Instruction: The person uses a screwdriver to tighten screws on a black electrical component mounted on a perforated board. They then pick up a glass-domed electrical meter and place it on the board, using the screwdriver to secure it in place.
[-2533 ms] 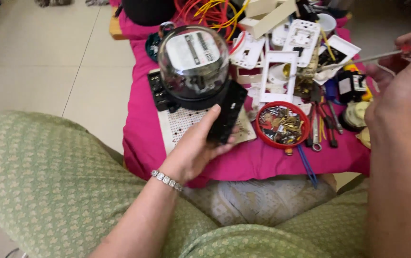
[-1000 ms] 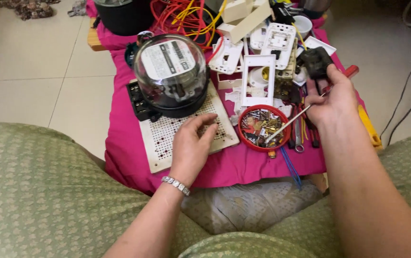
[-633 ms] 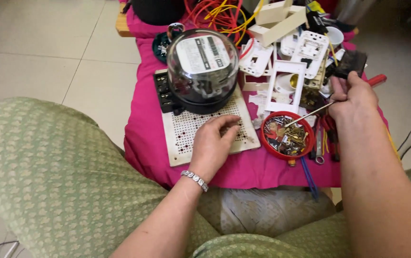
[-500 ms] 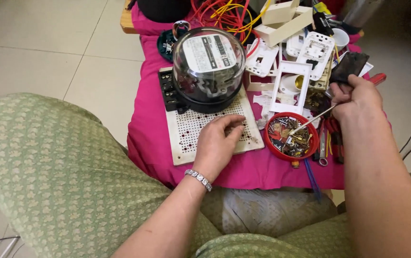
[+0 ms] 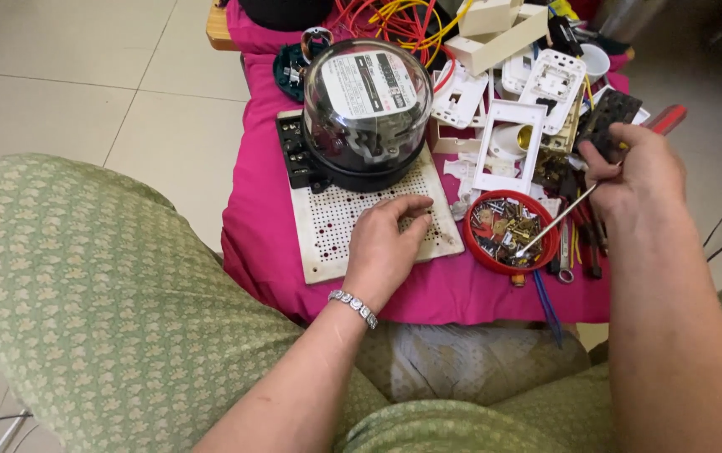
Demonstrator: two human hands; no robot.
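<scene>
So, biggest thing on the pink cloth [image 5: 252, 210] is one round electricity meter [image 5: 367, 109] with a clear dome, sitting at the far end of one white perforated board [image 5: 336, 226]. The left hand [image 5: 384, 243] rests palm-down on the near end of that board, fingers curled loosely with the tips pressed to the holes; can't tell if it's pinching anything tiny under there. The right hand [image 5: 633, 172] is closed around one long thin screwdriver [image 5: 555, 221], whose shaft slants down and to the left from the grip, with the tip landing in the single red dish [image 5: 545, 252] of brass screws and bits. So the dish lies just left of and nearer than the right hand, between the two hands, and closer to the right one. Behind it there's a pile of white switch plates [image 5: 508, 143], several, too jumbled to count.
</scene>
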